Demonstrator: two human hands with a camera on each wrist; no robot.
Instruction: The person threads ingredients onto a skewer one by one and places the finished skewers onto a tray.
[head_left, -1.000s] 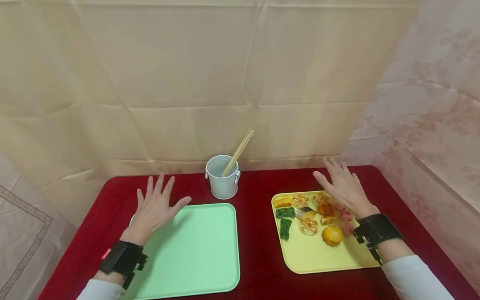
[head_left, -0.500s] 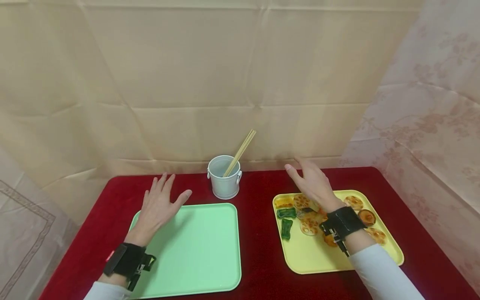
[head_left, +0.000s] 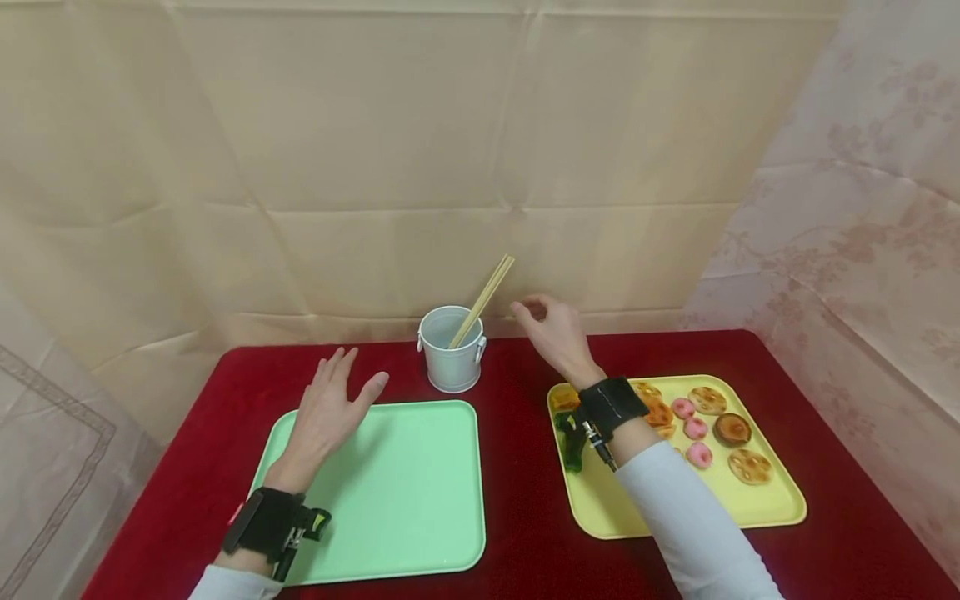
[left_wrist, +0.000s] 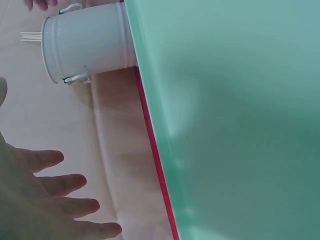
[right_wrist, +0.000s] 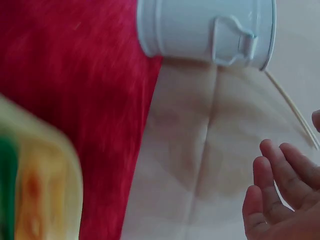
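Observation:
A pair of wooden chopsticks (head_left: 482,302) leans to the right out of a small white metal bucket (head_left: 452,368) at the table's back edge. Just right of the chopsticks, my right hand (head_left: 557,337) hovers with fingers loosely bent and thumb apart, holding nothing. The right wrist view shows the fingers (right_wrist: 272,192) near the chopsticks (right_wrist: 292,107), with a gap between. My left hand (head_left: 327,414) is spread above the mint green tray (head_left: 405,492), fingers straight and touching nothing. In the left wrist view the bucket (left_wrist: 90,40) stands beyond the tray's edge.
A yellow tray (head_left: 750,514) on the right carries lotus root slices (head_left: 750,467), pink balls (head_left: 696,428), a brown round piece (head_left: 732,430) and green pieces (head_left: 573,454), partly behind my right wrist. Draped cloth (head_left: 375,167) rises behind the red-covered table (head_left: 517,467).
My right hand has moved left from over the yellow tray to beside the chopsticks, its fingers bending. My left hand has shifted slightly right, still spread above the green tray.

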